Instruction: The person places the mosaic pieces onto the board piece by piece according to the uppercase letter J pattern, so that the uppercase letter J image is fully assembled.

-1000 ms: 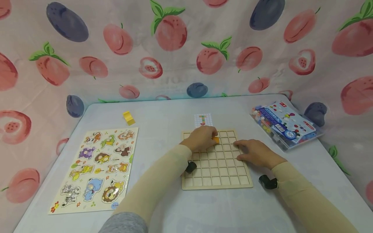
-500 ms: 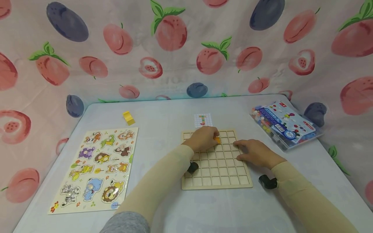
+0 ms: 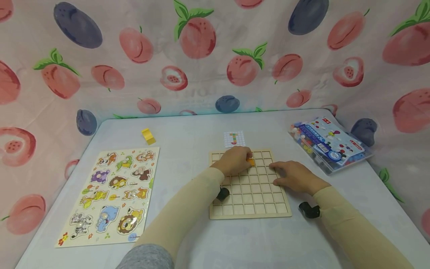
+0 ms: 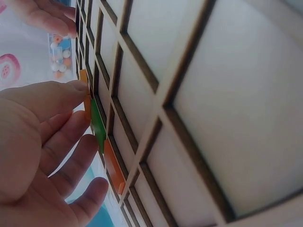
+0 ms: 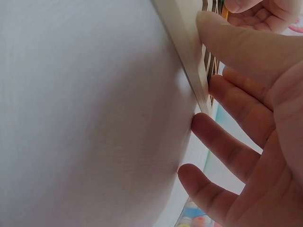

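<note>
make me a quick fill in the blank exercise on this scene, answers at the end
The right hand rests at the edge of the grid board, while the ____ hand pinches an orange tile.
In the left wrist view, next to the reddish-orange tile lies a ____ tile.
The black-and-white striped animal on the animal puzzle is a ____.
The plastic box lies to the ____ of the grid board.

Missing words: left; green; zebra; right

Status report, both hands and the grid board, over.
Left hand pinching yellow-orange tile at grid board. Right hand touching board's right edge. No obstruction visible.
</note>
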Motion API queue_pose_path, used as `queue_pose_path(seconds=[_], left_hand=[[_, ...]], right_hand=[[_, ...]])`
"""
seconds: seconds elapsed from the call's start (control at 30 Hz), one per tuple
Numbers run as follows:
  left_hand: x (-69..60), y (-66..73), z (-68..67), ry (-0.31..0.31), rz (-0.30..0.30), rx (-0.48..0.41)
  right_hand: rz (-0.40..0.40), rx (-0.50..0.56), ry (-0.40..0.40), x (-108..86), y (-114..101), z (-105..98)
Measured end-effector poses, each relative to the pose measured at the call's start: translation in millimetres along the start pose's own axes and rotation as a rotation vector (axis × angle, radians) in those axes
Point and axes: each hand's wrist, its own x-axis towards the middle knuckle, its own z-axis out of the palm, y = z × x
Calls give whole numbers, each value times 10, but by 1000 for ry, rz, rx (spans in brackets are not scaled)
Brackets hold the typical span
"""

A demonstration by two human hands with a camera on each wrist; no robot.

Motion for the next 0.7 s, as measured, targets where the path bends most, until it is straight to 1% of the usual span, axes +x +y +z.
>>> queue_pose_path(seconds=[0.37, 0.7], left_hand=[[30, -9, 31, 4, 2, 4], [22, 22, 16, 0, 7, 5]], right_hand=[[4, 5, -5, -1, 5, 12], [6, 7, -2, -10, -8, 4]])
